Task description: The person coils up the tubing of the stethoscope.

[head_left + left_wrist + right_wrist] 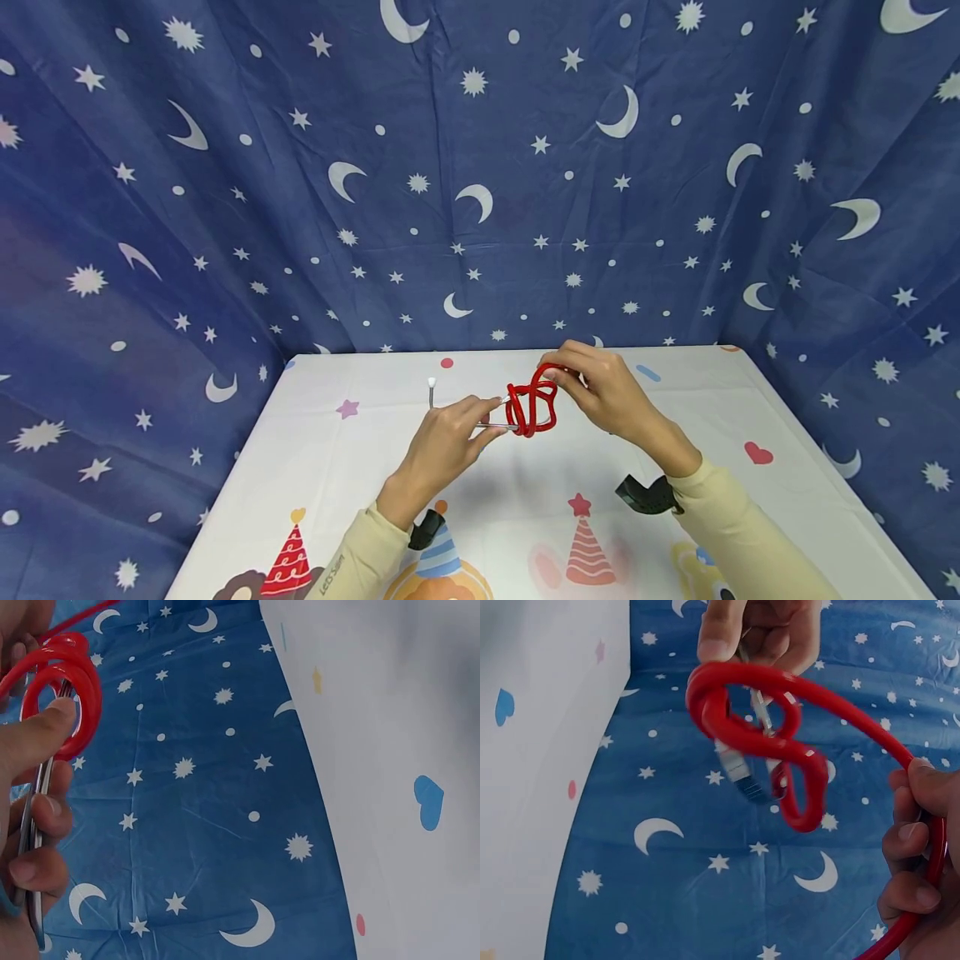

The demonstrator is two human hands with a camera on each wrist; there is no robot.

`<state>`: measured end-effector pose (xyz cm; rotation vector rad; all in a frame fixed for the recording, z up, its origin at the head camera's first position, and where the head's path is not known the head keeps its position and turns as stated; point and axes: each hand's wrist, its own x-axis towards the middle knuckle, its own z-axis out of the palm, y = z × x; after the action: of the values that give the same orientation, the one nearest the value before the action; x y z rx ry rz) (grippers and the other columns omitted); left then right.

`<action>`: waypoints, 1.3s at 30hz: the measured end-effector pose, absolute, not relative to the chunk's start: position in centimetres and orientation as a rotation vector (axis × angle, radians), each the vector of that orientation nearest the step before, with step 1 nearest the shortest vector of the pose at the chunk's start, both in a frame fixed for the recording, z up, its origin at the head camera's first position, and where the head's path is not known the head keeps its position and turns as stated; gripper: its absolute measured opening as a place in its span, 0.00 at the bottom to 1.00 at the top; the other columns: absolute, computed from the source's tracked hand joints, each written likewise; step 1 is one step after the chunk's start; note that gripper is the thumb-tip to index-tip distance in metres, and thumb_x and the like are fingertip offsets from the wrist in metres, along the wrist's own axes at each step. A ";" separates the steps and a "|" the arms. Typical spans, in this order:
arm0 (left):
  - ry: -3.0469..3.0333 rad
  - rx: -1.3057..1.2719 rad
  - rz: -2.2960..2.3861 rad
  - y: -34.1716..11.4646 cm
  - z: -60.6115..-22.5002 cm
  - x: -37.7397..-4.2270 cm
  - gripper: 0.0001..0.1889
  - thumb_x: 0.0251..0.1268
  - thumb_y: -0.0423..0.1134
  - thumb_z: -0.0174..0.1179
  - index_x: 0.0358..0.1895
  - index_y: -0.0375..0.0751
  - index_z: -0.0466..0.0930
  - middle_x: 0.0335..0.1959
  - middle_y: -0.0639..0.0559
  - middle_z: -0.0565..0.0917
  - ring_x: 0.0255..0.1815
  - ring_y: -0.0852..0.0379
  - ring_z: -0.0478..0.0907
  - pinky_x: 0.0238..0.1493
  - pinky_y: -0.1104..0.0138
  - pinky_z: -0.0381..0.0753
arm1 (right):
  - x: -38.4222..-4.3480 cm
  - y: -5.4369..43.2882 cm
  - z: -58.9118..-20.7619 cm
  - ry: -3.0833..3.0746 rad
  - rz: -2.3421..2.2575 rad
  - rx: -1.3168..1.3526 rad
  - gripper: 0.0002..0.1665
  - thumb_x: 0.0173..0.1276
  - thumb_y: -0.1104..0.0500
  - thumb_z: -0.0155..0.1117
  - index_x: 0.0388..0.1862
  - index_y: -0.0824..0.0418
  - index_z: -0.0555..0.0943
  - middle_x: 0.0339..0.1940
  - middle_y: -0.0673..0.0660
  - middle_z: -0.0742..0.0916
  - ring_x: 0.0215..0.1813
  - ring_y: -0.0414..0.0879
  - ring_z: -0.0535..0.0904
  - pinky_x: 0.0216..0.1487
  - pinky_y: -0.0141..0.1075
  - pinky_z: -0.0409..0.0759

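Note:
A glossy red cord (pixel 533 408) hangs in several loops between the two hands, above the table. My left hand (pixel 448 435) grips a thin bent metal rod (pixel 495 426) from the left; one white tip (pixel 431 382) rises behind that hand. The rod passes into the loops, and in the left wrist view the thumb lies against the red cord (pixel 88 712). On the other side, my right hand (pixel 611 396) holds a free length of the cord. In the right wrist view its fingers curl round the red cord (pixel 855 720). The rod's full shape is partly hidden by the left hand.
A white table (pixel 360 467) with printed party hats and shapes lies below the hands. Behind it hangs a blue curtain (pixel 525 208) with moons and stars. Black straps (pixel 648 496) sit at both wrists.

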<state>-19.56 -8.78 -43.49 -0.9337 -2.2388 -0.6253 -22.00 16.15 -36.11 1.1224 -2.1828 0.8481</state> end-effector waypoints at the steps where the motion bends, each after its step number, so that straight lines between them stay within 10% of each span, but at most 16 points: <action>1: -2.231 -0.948 -0.626 -8.7 -43.5 -19.5 0.19 0.56 0.44 0.72 0.50 0.42 0.84 0.31 0.57 0.86 0.28 0.66 0.84 0.27 0.76 0.78 | -22.1 16.2 -36.2 -2.187 0.853 1.121 0.09 0.61 0.66 0.70 0.42 0.60 0.85 0.28 0.47 0.81 0.25 0.33 0.67 0.24 0.25 0.70; 39: -2.134 -1.091 -0.769 -8.1 -42.7 -18.7 0.21 0.50 0.43 0.75 0.47 0.39 0.85 0.28 0.57 0.84 0.20 0.66 0.73 0.25 0.85 0.68 | -24.5 16.6 -40.8 -2.468 1.226 0.987 0.09 0.68 0.60 0.65 0.44 0.57 0.87 0.32 0.49 0.87 0.30 0.38 0.75 0.31 0.30 0.81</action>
<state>-18.66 -8.06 -42.66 -1.0914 -2.1337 -0.7686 -24.46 16.56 -40.76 0.9873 -2.4685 1.2261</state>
